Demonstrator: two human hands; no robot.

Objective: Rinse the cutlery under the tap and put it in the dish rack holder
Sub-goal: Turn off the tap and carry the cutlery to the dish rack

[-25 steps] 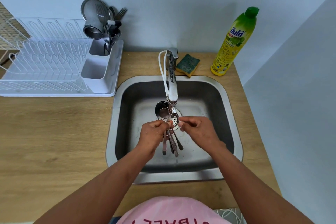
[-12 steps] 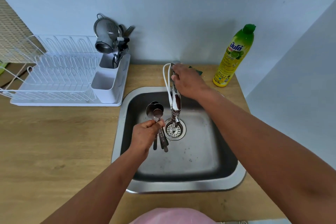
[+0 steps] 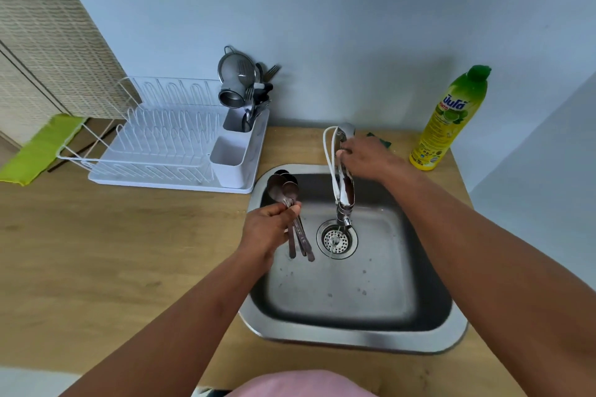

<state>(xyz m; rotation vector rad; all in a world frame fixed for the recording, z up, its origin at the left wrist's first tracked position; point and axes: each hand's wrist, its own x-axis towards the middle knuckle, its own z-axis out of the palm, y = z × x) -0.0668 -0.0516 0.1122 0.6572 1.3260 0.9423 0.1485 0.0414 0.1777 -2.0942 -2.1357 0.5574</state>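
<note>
Over the left part of the sink [image 3: 416, 340], the left hand [image 3: 267, 230] holds a bundle of spoons [image 3: 292, 213]. It is closed around the handles near their upper part, the thumb pressing them against the fingers. The bowls point to the far side, toward the rack [image 3: 154, 151], and the handle ends hang down on the near side, above the basin. I think they are kept over the sink so that drops fall into it and not on the counter [image 3: 96, 255].

The right hand [image 3: 367, 158] is at the far edge, on the tap [image 3: 344, 190]. Its fingers curl over the upper part of the tap, near the lever, but I cannot tell how firmly they grip it. A thin line of water seems to fall from the spout to the drain [image 3: 337, 238], well apart from the spoons. So probably this hand is closing the water, because the rinsing looks finished.

At the right end of the rack stands the white holder [image 3: 230, 158], just beside the far left corner of the sink. Its far compartment already has forks and a strainer [image 3: 238, 74]; the near compartment looks empty. The spoons are near it, and the short way there goes to the far left. A bottle [image 3: 451, 119] stands far right.
</note>
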